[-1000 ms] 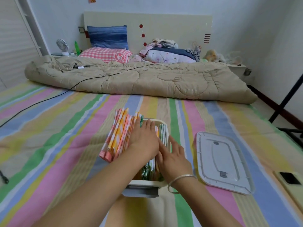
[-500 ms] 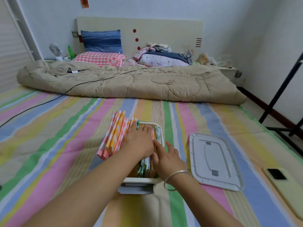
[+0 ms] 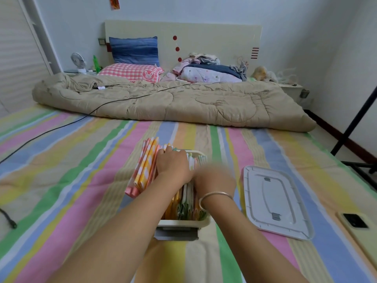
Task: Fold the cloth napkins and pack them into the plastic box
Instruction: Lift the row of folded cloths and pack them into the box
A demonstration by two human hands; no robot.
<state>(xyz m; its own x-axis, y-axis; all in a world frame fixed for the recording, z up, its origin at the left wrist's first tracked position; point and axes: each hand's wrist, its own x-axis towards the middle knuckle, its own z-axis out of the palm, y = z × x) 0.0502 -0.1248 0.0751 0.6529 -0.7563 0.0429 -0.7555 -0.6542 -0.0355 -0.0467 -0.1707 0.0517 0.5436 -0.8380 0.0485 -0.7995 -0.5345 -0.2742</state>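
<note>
Both arms reach out to a small cream plastic box [image 3: 183, 223] that sits on the pastel striped bedsheet [image 3: 81, 164]. The left hand [image 3: 173, 167] lies palm down on top of the folded cloth napkins [image 3: 186, 201], which stand on edge in rows inside the box. Its grip is wide, the fingers [image 3: 166, 150] laid over the upper edges of the cloth rather than closed round anything. Just left of that grip a thick bundle of pink, orange and white checked napkins [image 3: 142, 174] leans outward, its top edges touching the fingers; the forearm hides the box's left wall, so I cannot tell whether the bundle's lower end is inside. The right hand [image 3: 214, 176] is close beside the left, over the right half of the box. It is a smear of motion, so I cannot tell whether its grip is wide or closed, or whether it has hold of any cloth. A thin silver bangle [image 3: 215, 196] circles that wrist. Near the two wrists the packed napkins show yellow, white and green-patterned edges, close together. To the right of the right grip, apart from the box, a pale grey plastic lid [image 3: 275, 203] lies flat on the sheet. Farther right a phone in a yellow-green case [image 3: 356, 223] lies on the sheet. Well beyond both grips a beige quilt [image 3: 183, 103] lies rumpled across the bed, and a black cable [image 3: 61, 127] runs over it and off to the left
</note>
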